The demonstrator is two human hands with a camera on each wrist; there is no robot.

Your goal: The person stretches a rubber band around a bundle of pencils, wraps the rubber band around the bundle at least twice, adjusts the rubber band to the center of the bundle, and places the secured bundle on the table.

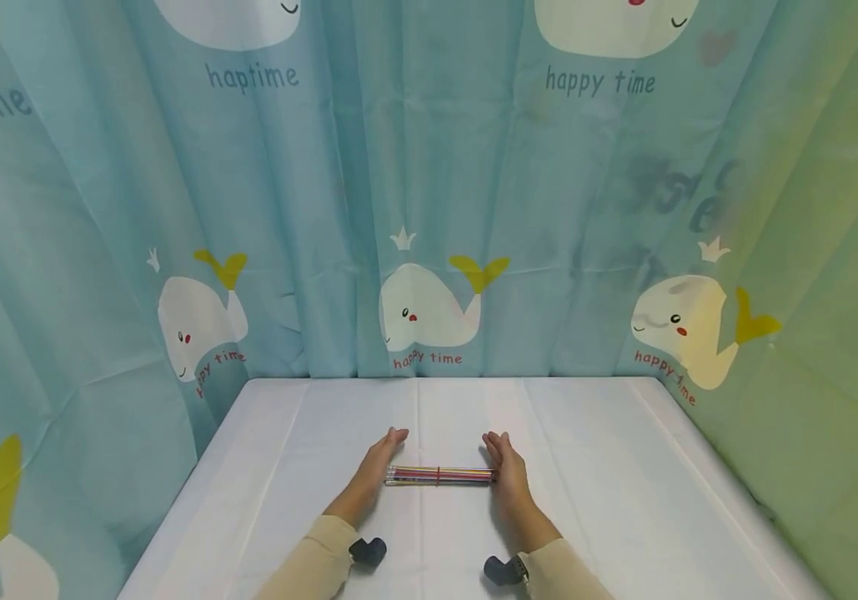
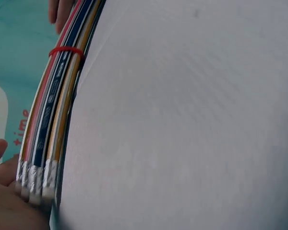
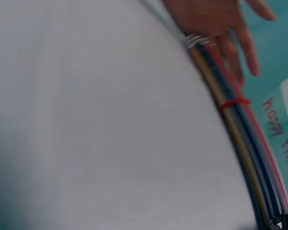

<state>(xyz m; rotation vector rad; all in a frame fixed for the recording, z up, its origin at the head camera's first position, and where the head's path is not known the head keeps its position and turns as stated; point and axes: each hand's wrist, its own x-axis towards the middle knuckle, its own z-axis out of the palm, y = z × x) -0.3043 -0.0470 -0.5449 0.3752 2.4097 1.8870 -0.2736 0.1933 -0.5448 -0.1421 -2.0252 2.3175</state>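
One bundle of pencils, one red band round it, lies mid-worktop. Left hand and right hand press its ends, fingers straight.

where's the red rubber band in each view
Head: mid-bundle, between both hands, red band.
Left wrist: upper left, round the pencils.
Right wrist: right of centre.
Shared landmark: the pencils' metal eraser ends, against the left hand.
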